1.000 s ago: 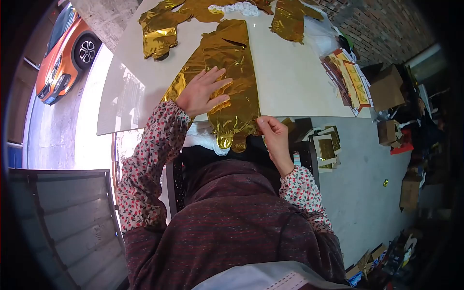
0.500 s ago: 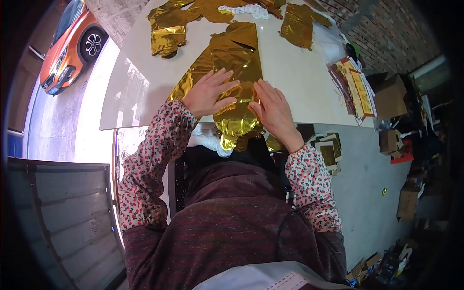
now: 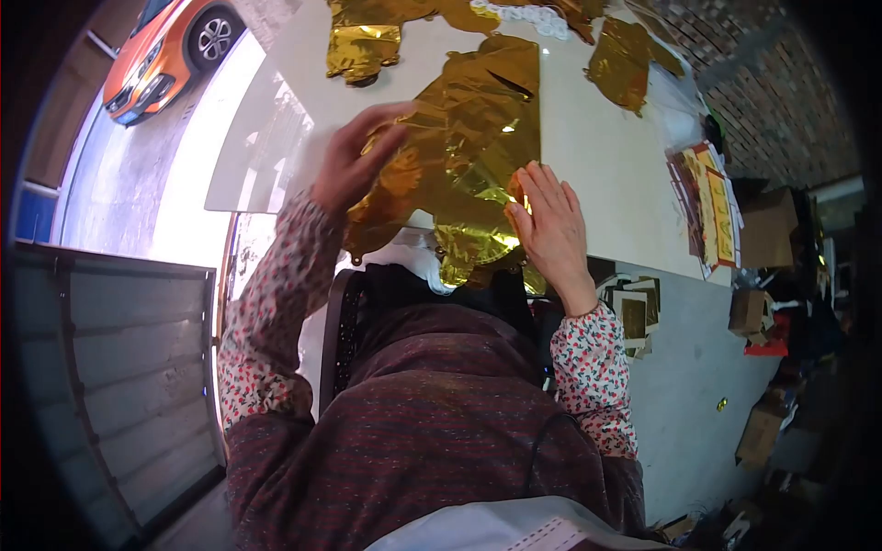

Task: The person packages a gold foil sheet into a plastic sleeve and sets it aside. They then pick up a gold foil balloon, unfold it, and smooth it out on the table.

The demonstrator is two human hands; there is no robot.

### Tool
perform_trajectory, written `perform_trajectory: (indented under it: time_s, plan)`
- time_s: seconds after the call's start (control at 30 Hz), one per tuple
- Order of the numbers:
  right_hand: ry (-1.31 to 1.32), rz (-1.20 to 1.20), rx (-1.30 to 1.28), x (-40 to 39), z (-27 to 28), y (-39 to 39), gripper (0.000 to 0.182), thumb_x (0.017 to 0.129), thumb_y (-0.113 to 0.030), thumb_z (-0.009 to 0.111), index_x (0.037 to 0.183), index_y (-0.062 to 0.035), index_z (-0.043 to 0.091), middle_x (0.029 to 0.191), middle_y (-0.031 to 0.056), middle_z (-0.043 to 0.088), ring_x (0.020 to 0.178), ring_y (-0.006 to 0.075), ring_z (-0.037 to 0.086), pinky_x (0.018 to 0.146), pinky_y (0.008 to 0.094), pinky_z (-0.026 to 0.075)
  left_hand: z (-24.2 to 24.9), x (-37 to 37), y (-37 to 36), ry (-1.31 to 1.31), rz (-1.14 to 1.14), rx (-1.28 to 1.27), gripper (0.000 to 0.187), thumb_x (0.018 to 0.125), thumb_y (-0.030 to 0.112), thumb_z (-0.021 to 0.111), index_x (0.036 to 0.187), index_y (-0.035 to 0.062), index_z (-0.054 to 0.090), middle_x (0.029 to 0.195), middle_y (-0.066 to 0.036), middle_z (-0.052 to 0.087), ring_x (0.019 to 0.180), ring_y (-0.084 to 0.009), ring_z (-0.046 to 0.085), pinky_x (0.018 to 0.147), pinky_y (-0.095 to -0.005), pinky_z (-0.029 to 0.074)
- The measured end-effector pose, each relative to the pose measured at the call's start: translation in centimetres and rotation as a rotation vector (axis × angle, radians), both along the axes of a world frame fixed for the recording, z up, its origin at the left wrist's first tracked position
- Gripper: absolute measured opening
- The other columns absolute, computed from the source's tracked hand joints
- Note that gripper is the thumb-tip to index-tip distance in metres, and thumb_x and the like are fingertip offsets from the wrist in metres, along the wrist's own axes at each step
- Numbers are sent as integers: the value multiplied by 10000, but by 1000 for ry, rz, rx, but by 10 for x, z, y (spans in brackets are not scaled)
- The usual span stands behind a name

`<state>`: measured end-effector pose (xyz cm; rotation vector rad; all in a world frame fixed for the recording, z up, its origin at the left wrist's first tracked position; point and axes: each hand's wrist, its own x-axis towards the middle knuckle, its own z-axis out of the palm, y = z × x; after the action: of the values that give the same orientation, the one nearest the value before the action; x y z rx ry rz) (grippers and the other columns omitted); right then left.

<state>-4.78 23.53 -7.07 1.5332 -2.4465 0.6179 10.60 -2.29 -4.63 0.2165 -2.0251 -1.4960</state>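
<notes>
A flat, creased gold foil balloon (image 3: pixel 478 119) lies on the pale table (image 3: pixel 588 197), its narrow lower end hanging past the near edge toward my lap. My left hand (image 3: pixel 356 156), smeared by motion, is at the balloon's left side. Its thumb and fingers are apart, with gold foil showing between them. Below that hand a rounded flap of foil (image 3: pixel 378 216) spreads out to the left. My right hand (image 3: pixel 554 220) rests along the balloon's right edge, fingers stretched out and close together, fingertips on the foil.
More flat gold foil pieces (image 3: pixel 363 46) lie at the table's far side, with another gold piece (image 3: pixel 620 69) at the far right. White looped material (image 3: pixel 524 18) sits between them. Printed packaging (image 3: pixel 706 209) is at the right edge. Cardboard boxes (image 3: pixel 770 230) stand beyond it.
My left hand has lifted off the balloon's middle and moved left. The foil's left part now spreads lower and nearer to me. My right hand stays at the right edge. The whole view has shifted.
</notes>
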Motion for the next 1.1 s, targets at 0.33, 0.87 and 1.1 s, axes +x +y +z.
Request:
perform_trajectory:
  time_s: [0.33,0.87,1.1]
  plan:
    - [-5,-12,16,1,-1,-2,468,978,-303,555,1375,-56,534,1446,137,505,1375,284,426,1151,448,287,-90,134,88,-157,389,1035,389,1026,330,531,1270,27,551,1171,-85,624,1050,-158,608,904,-325,504]
    - [-61,23,20,-1,0,4,492,899,-181,639,1355,-30,532,1492,162,432,1398,291,392,1153,454,287,-12,10,134,-11,-7,-149,236,892,56,657,1106,-25,598,1093,-170,664,1101,-266,620,925,-373,482]
    - [-357,30,-297,-3,9,8,497,838,72,599,1325,5,532,1405,209,507,1314,369,472,1123,445,341,-25,-4,128,-95,-147,-559,185,825,37,659,997,15,596,1174,-127,649,1220,-317,566,1073,-470,383]
